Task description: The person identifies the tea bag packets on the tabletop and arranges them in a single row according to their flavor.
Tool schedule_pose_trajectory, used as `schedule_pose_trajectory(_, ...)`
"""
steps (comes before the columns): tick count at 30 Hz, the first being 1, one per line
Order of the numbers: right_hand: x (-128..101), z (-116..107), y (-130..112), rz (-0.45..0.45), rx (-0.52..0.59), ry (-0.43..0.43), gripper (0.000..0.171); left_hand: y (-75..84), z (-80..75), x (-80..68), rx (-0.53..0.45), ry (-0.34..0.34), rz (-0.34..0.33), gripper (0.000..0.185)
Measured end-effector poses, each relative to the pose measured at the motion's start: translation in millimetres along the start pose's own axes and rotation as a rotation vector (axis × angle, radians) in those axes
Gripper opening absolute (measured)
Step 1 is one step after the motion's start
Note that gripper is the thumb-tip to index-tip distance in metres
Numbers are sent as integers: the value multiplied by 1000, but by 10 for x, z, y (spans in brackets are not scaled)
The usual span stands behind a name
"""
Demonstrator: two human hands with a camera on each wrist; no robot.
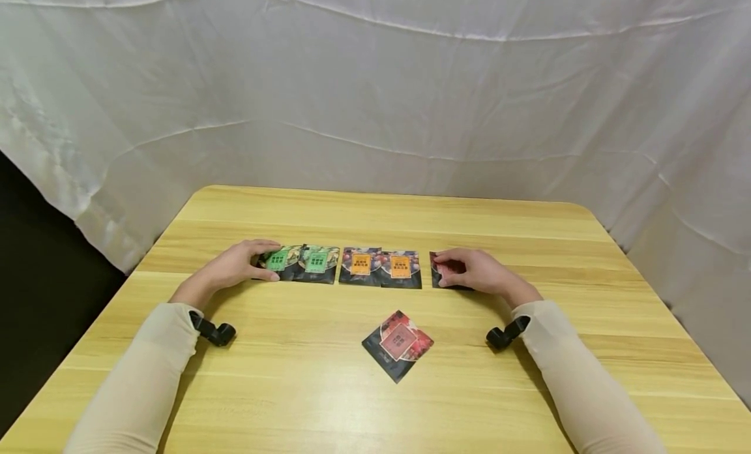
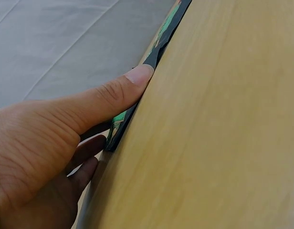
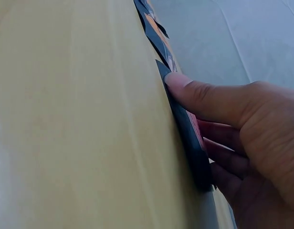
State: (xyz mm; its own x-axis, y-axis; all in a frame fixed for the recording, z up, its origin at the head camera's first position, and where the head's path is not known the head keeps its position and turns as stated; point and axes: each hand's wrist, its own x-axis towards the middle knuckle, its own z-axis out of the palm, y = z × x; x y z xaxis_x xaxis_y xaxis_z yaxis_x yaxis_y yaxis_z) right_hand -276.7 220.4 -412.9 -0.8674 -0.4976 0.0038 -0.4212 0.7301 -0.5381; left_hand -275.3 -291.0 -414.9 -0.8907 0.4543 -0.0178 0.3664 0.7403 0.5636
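Observation:
A row of flat packets lies across the wooden table (image 1: pixel 375 219). My left hand (image 1: pixel 252 265) grips the leftmost green packet (image 1: pixel 280 261), thumb (image 2: pixel 109 102) at its near edge (image 2: pixel 119 123) and fingers curled over its far side. A second green packet (image 1: pixel 317 263) overlaps it. Two orange packets (image 1: pixel 360 265) (image 1: pixel 401 267) follow. My right hand (image 1: pixel 463 270) holds a dark red packet (image 1: pixel 437 273) at the row's right end, thumb (image 3: pixel 204 102) on its near edge (image 3: pixel 190 138) and fingers on its face. Both packets lie flat on the table.
Another red packet (image 1: pixel 397 345) lies alone, turned diagonally, near the table's front middle. White cloth (image 1: pixel 375 82) hangs behind and round the table. A black camera mount sits at each wrist (image 1: pixel 214 332) (image 1: pixel 506 333). The orange packets (image 3: pixel 154 24) show beyond my right thumb.

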Motion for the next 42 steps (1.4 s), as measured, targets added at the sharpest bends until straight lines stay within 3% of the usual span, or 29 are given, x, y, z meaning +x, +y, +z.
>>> schedule_pose_trajectory(20, 25, 63, -53, -67, -13, -12, 54, -34, -12, 18, -24, -8, -7, 81)
schedule_pose_trajectory(42, 18, 46, -70, -48, -11, -18, 55, -24, -10, 9, -21, -11, -9, 80)
